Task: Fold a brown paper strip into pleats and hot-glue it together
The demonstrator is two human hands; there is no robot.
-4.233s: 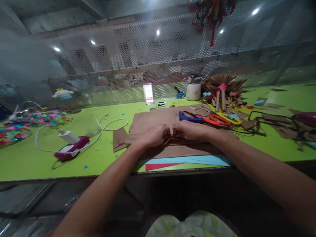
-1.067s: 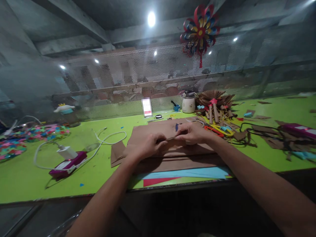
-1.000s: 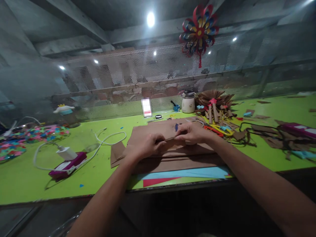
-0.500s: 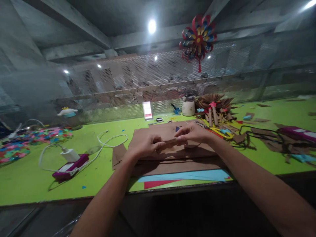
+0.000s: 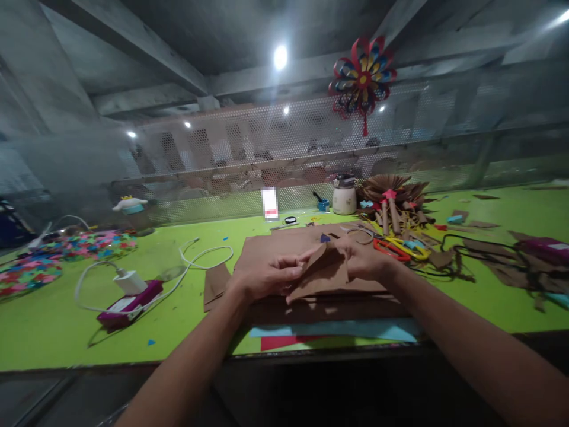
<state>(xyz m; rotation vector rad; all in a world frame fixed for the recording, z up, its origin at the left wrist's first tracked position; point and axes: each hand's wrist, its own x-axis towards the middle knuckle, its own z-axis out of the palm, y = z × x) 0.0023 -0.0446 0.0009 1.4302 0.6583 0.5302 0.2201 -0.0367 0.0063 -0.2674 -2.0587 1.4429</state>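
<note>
Between my hands is a piece of brown paper (image 5: 323, 270), bent and raised off the sheets under it. My left hand (image 5: 271, 274) grips its left edge, fingers closed and thumb on top. On the other side my right hand (image 5: 361, 258) has its fingers closed on the paper's upper right part; the fingertips are partly hidden behind it. Beneath lies a stack of brown paper sheets (image 5: 262, 252). A small dark blue thing (image 5: 325, 238) shows just behind the held piece. Light blue paper (image 5: 311, 330) and red paper (image 5: 284, 342) stick out under the stack's front edge.
On the green table (image 5: 178, 332), a purple power strip (image 5: 128, 302) with a white charger and cable lies left. Colourful star cut-outs (image 5: 89, 249) lie beyond. Scissors (image 5: 393, 249), a white jar (image 5: 344, 198) and fan-shaped brown paper crafts (image 5: 391, 201) stand right. A metal mesh screen runs behind.
The brown paper has been lifted and turned so its face now shows, standing up between my hands. My right hand has moved slightly right and down. The view has shifted a little.
</note>
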